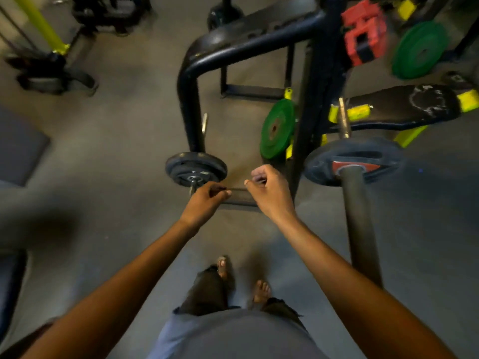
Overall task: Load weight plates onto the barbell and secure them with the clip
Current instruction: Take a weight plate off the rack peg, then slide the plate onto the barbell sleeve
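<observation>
The barbell's thick sleeve [359, 216] runs from the lower right up toward the rack. A black plate with a red centre [324, 161] sits on it. To the left, small black plates [186, 164] hang on a storage peg of the rack. My left hand [207, 200] hovers just below and right of that peg's tip, fingers pinched together, and I see nothing in them. My right hand [269, 187] is a loose fist in the air between the two black plates, holding nothing visible. A red clip [364, 32] is blurred at the upper right.
A dark tubular rack frame [190, 81] stands ahead, with green plates [277, 128] [420, 49] stored on it. A worn black bench pad [404, 107] lies to the right. My bare feet [261, 290] stand on the grey floor. Other machines sit at the far left.
</observation>
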The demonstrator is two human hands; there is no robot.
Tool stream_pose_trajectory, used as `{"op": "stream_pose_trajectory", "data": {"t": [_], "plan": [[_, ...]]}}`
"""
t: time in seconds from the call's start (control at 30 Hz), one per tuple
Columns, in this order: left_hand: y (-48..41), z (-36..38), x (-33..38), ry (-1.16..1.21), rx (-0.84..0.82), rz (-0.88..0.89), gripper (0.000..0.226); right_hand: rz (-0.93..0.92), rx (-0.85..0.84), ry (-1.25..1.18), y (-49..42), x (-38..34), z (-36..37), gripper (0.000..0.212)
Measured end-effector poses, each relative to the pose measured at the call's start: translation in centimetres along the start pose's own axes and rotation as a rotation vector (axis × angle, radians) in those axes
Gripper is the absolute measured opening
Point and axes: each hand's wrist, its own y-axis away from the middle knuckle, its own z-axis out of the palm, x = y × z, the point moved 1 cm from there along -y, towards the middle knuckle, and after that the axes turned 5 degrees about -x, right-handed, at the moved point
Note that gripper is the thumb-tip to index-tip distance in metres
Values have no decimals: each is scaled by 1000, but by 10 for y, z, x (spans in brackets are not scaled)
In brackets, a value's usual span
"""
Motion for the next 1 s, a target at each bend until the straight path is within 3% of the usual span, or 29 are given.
{"op": "stream_pose_trajectory", "data": {"t": [0.23,0.57,0.83,1.0], "plan": [[-39,-96,-66,-76,65,-100,27,47,-298,195,-56,-19,103,25],[-146,-178,-153,-366,-199,-190,59,268,-523,462,-128,19,208,50],[-240,-161,-208,-484,-187,-113,82,231,-527,542,-195,76,256,80],[-265,-149,-234,-523,-15,-64,78,105,-468,644,-215,97,275,74]]}}
